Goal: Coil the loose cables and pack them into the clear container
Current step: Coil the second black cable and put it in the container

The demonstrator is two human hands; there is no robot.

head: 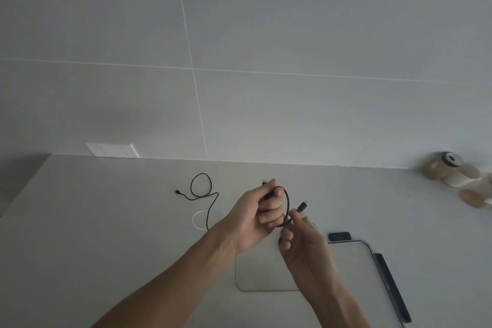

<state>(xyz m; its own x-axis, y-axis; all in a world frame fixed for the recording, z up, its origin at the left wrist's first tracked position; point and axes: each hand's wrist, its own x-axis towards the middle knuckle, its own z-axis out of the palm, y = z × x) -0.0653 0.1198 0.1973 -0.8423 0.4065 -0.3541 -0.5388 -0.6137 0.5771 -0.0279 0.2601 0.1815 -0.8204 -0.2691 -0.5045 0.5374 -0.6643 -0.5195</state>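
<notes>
Both hands meet just above the middle of the pale tabletop (106, 221), working a black cable (287, 205) that is held up off the surface. The left hand (255, 217) has its grip curled shut around a bundle of the cable, fingers wrapped over the dark strands and the thumb pointing toward 12 o'clock; one plug end pokes out above the thumb. A loop of the same cable arcs out of that fist toward 3 o'clock and runs down into the right hand (303, 245), whose grip pinches the cable between thumb and fingertips just below the free connector (303, 205), which sticks up toward 1 o'clock.

At 9 o'clock from the hands, a second black cable (203, 192) lies loose on the tabletop, curled into one loop with its tail wandering toward 6 o'clock. A thin white cable (195, 220) lies partly under it, near the left wrist.

At 5 o'clock from the hands sits the clear container (371, 250), its rounded rim and dark side latches visible; the right forearm crosses over it. I cannot tell whether anything lies inside. A white wall socket (111, 150) sits at 10 o'clock where the tabletop meets the wall, and pale round objects (452, 176), too blurred to name, cluster at 3 o'clock.
</notes>
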